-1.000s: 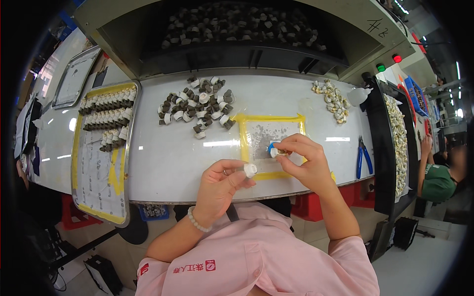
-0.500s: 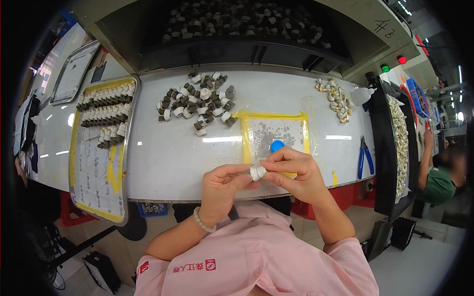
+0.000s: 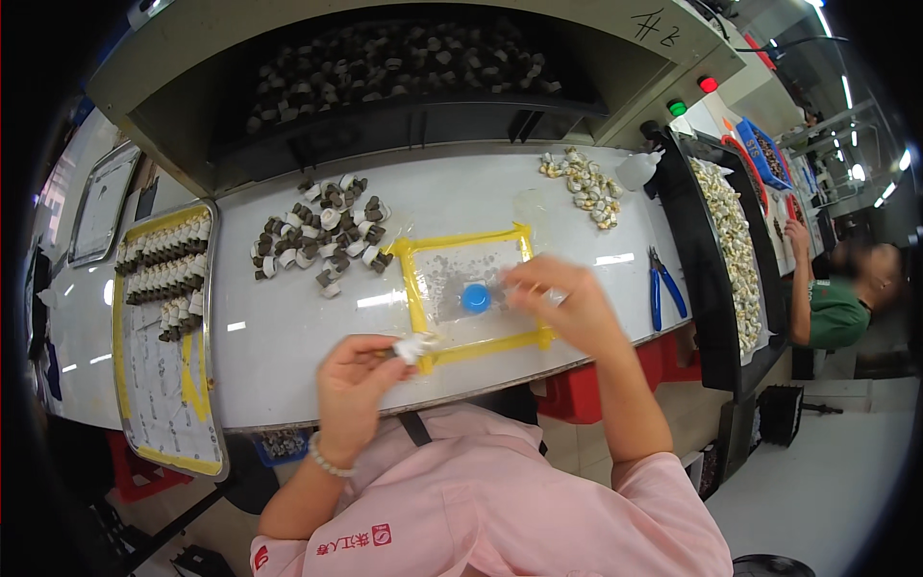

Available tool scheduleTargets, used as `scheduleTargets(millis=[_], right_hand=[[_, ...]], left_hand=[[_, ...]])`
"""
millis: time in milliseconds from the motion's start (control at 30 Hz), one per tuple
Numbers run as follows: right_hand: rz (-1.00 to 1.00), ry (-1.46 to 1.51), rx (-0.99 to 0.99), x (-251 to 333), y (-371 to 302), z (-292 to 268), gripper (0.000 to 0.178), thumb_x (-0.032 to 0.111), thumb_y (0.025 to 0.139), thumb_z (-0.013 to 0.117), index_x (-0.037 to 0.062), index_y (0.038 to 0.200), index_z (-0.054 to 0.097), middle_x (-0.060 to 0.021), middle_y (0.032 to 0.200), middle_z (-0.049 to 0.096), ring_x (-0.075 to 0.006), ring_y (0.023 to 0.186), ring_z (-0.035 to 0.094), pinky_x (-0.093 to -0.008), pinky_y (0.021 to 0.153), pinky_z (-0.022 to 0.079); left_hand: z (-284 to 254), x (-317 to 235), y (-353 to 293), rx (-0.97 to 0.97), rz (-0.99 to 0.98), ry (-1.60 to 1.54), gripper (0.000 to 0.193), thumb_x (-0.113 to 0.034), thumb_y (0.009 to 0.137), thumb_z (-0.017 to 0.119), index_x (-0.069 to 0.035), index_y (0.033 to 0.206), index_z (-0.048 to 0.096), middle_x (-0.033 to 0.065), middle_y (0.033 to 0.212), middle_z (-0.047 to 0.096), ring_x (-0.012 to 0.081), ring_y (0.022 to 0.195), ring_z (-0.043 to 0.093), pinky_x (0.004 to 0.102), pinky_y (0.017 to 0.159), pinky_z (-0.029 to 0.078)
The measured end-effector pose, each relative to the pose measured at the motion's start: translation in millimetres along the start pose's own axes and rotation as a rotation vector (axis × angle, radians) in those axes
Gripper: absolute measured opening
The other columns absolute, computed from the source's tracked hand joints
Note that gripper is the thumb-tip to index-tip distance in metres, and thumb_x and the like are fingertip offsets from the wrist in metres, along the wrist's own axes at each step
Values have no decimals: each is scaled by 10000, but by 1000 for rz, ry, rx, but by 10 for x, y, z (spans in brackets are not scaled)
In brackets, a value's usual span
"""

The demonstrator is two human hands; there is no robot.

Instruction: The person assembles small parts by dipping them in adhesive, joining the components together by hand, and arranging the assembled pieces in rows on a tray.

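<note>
My left hand [image 3: 354, 385], with a beaded bracelet at the wrist, pinches a small white cylindrical part [image 3: 411, 348] between thumb and fingers near the table's front edge. A yellowish end sticks out of the part toward the taped square. Smeared by motion, my right hand [image 3: 560, 300] hovers above the right side of that square, its fingertips close to a round blue cap [image 3: 476, 298]. Whether it holds anything cannot be made out. Yellow tape [image 3: 481, 346] frames the square, whose pale surface is spotted with grey marks.
Dark-and-white parts [image 3: 327, 226] lie heaped left of the square. A tape-edged metal tray [image 3: 213, 404] holds rows of similar parts. White-and-yellow pieces [image 3: 585, 183], a squeeze bottle [image 3: 636, 171], blue-handled pliers [image 3: 663, 288] and a filled black trough [image 3: 685, 260] are rightward. Another person [image 3: 835, 313] sits beyond.
My hands have moved apart: the left carries the white part leftward, while the right has let go of it and moved right and up over the taped square. The whole view has shifted.
</note>
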State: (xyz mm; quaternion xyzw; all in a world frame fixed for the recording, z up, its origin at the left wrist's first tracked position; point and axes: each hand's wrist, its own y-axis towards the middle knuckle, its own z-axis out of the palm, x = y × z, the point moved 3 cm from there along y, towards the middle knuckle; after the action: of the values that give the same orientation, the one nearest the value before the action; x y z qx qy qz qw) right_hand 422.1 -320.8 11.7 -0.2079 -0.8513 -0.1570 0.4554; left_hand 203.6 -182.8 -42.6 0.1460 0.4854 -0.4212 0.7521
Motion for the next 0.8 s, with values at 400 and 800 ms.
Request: scheduleTargets(millis=[400, 800], right_hand=[[175, -447, -407, -1072, 76, -1008, 197, 84, 800, 659, 13, 956, 563, -70, 754, 596, -163, 685, 575, -304, 619, 459], [-90, -634, -212, -300, -46, -220, 222, -52, 765, 604, -27, 985, 614, -91, 836, 574, -208, 726, 587, -299, 645, 467]], left_hand=[[-1928, -1521, -595, -866, 554, 994, 219, -33, 795, 691, 1, 995, 609, 50, 897, 637, 86, 761, 570, 214, 636, 442], [-2279, -1668, -173, -835, 438, 1371, 203, -120, 796, 686, -9, 964, 654, 131, 821, 674, 192, 666, 633, 283, 602, 493]])
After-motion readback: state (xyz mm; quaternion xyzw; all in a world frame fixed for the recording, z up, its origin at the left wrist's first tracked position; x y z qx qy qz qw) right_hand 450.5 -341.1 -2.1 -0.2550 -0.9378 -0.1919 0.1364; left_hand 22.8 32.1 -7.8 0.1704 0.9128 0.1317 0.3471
